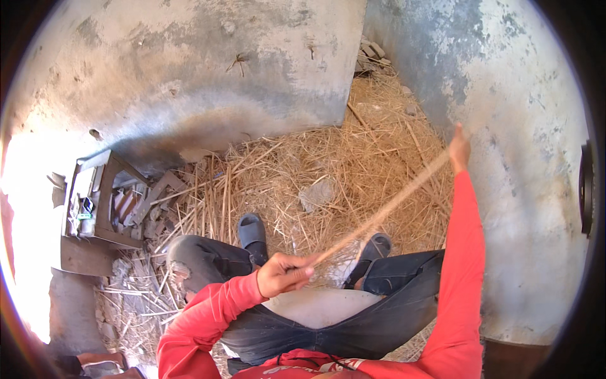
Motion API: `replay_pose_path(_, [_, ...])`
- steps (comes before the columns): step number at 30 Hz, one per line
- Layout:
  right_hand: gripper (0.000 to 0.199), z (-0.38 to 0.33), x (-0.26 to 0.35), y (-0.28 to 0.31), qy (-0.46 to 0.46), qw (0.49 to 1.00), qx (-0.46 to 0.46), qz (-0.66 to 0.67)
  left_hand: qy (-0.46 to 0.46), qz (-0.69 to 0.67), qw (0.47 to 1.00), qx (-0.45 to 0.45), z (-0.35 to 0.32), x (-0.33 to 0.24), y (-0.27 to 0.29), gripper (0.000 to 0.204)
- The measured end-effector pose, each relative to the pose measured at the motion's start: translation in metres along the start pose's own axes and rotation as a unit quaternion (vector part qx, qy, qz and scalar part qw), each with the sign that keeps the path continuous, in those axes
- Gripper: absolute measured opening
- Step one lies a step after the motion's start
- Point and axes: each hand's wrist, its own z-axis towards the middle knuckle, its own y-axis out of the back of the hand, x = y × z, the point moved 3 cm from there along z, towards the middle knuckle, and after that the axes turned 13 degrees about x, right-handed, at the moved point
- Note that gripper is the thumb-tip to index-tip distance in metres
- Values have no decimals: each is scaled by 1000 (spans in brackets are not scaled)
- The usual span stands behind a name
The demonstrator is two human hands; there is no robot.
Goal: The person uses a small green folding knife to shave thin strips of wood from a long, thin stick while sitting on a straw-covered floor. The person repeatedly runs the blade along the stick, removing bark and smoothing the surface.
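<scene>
A long tan strand (379,215), which looks like a straw rope, runs taut and slanting between my two hands. Motion blurs it, so its twist cannot be made out. My left hand (284,275) pinches the near lower end in front of my lap, thumb on top. Out at arm's length to the right, close to the wall, my right hand (460,150) is closed around the far upper end. Loose straw (297,170) covers the floor beneath the strand.
A rough plastered wall (252,69) stands ahead, another wall (511,189) at right. On the left is a wooden frame (104,202) with rubble around it. A grey stone (317,194) lies in the straw. My sandalled feet (252,232) are in front of a pale seat (322,307).
</scene>
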Motion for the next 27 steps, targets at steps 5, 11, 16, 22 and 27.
replay_pose_path(5, [66, -45, 35, -17, 118, 991, 53, -27, -22, -165, 972, -167, 14, -8, 25, 45])
replay_pose_path(11, [64, -225, 158, -87, 368, 887, 279, -21, -59, -197, 962, -180, 20, -26, 30, 45])
replay_pose_path(16, [62, -293, 168, -121, 371, 822, 420, -98, -40, -180, 968, -168, 24, -12, 30, 47])
replay_pose_path(22, [58, -210, 146, -124, 356, 873, 313, -115, -16, -168, 976, -137, 13, 3, 30, 48])
replay_pose_path(27, [63, -188, 137, -126, 315, 896, 276, -147, 13, -168, 975, -142, 9, 1, 29, 48])
